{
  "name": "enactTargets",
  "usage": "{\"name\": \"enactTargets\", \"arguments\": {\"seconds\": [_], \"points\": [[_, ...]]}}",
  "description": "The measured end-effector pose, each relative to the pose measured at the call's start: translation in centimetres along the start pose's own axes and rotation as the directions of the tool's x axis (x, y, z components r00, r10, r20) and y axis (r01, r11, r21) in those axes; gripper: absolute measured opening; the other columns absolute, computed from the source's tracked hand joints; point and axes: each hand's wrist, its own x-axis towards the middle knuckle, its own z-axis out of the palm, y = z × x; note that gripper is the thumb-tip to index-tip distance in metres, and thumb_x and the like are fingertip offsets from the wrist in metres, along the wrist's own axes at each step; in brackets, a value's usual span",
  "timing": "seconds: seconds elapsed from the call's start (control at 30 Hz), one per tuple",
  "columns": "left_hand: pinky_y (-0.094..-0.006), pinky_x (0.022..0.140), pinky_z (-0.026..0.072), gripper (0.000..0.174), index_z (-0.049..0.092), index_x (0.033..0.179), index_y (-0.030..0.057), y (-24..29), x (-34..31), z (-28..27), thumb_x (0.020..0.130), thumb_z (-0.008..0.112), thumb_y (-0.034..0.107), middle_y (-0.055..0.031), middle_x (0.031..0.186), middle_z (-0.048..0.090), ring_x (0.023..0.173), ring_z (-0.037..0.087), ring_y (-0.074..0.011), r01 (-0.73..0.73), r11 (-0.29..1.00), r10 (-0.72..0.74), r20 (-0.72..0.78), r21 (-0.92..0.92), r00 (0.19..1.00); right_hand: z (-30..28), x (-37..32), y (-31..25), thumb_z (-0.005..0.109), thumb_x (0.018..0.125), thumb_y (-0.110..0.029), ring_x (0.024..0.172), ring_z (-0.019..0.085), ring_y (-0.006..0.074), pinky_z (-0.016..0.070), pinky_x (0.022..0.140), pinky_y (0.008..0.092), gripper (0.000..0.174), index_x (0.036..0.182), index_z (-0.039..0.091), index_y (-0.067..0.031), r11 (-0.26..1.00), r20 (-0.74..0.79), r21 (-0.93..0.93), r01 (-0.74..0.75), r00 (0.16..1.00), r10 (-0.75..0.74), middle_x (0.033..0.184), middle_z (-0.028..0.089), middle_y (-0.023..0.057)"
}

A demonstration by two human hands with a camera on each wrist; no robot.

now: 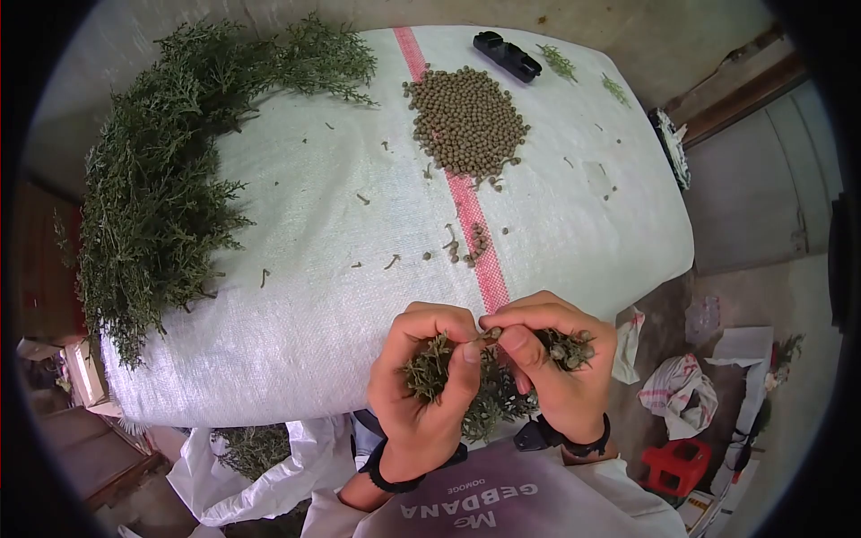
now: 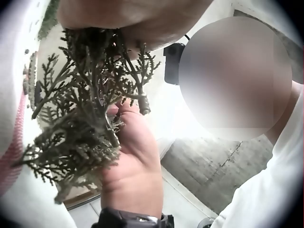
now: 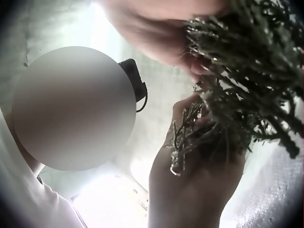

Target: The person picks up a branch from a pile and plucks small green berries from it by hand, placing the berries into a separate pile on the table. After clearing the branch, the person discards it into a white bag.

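Both hands meet over the near edge of a stuffed white woven sack (image 1: 341, 215). Green conifer sprigs (image 1: 429, 369) lie in the curled fingers of my left hand (image 1: 404, 359), and its thumb and forefinger pinch one side of a small brownish cone (image 1: 491, 333). My right hand (image 1: 578, 381) has its thumb and forefinger at the other side of that cone. Several small round cones (image 1: 572, 350) are cupped in the right palm. Leafy sprigs (image 2: 90, 109) hang below the left hand in the left wrist view.
A heap of round cones (image 1: 471, 121) sits on the sack's red stripe, with a few loose ones nearer. Cut conifer branches (image 1: 157, 215) pile at the left. A black case (image 1: 507, 56) lies at the back. A red stool (image 1: 674, 466) stands on the floor.
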Motion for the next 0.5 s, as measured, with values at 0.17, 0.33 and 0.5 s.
{"name": "enactTargets", "arguments": {"seconds": [0.17,0.33,0.5], "points": [[-0.0248,0.079,0.0463,0.014,0.056,0.104,-0.0020,0.1,-0.3,0.9,0.092,0.061,-0.006,-0.0091,0.099,0.061,0.086,0.057,-0.0122,-0.005,1.000,0.004,-0.037,-0.014,0.999,-0.1,-0.3,0.5,0.071,0.090,-0.002,0.075,0.061,0.0092,0.0456,0.065,0.0227,0.012,0.101,0.075,0.0018,0.997,-0.050,0.068,0.020,0.999,-0.017,0.094,0.071,0.0095],[-0.0243,0.078,0.0464,0.016,0.057,0.104,-0.0016,0.0,-0.6,1.2,0.091,0.063,-0.007,-0.0087,0.100,0.062,0.086,0.057,-0.0113,0.047,0.999,-0.048,-0.057,-0.007,0.997,0.0,-0.6,1.1,0.072,0.090,-0.003,0.075,0.060,0.0098,0.0462,0.066,0.0232,0.013,0.102,0.075,0.0015,0.996,-0.109,0.062,0.062,0.993,-0.055,0.094,0.071,0.0100],[-0.0238,0.076,0.0467,0.017,0.059,0.104,-0.0014,-0.2,-0.6,1.5,0.090,0.066,-0.007,-0.0083,0.100,0.064,0.085,0.058,-0.0108,0.035,0.999,-0.033,-0.076,0.023,0.997,-0.2,-0.7,1.5,0.073,0.090,-0.004,0.074,0.060,0.0103,0.0461,0.065,0.0232,0.014,0.103,0.075,0.0013,0.995,-0.117,0.045,0.091,0.990,-0.085,0.095,0.071,0.0101]]}}
